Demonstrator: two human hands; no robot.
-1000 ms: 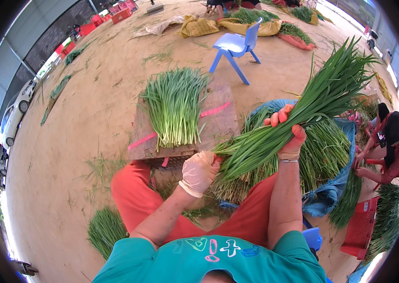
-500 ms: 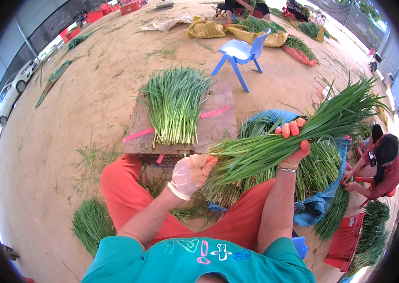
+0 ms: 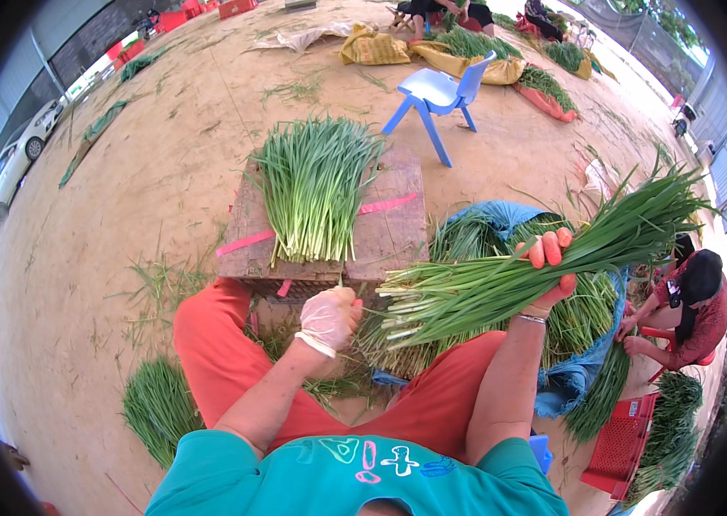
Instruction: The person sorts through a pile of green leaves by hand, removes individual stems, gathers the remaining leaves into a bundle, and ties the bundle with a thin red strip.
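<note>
My right hand [image 3: 552, 268] is wrapped round a large bunch of garlic chives [image 3: 466, 297], with pale stalk ends toward my left and green leaves spreading up to the right. In a thin translucent glove, my left hand [image 3: 329, 320] is closed just left of those stalk ends, apart from them. What its fingers hold, if anything, is hidden. A neat pile of chives [image 3: 316, 193] lies on a low wooden board [image 3: 393, 219] in front of me, across a pink strap [image 3: 247, 243]. Under the held bunch, more chives [image 3: 582, 314] fill a blue sack [image 3: 574, 387].
A blue plastic chair [image 3: 439, 93] stands beyond the board. Loose chives [image 3: 159, 408] lie by my left knee. A seated person [image 3: 694, 314] works at the right, near a red crate [image 3: 619, 447]. Farther off are yellow sacks [image 3: 374, 46] and other people.
My left hand has drawn back from the stalk ends, down and to the left. My right hand has shifted slightly right with the chives, whose cut ends now show more openly.
</note>
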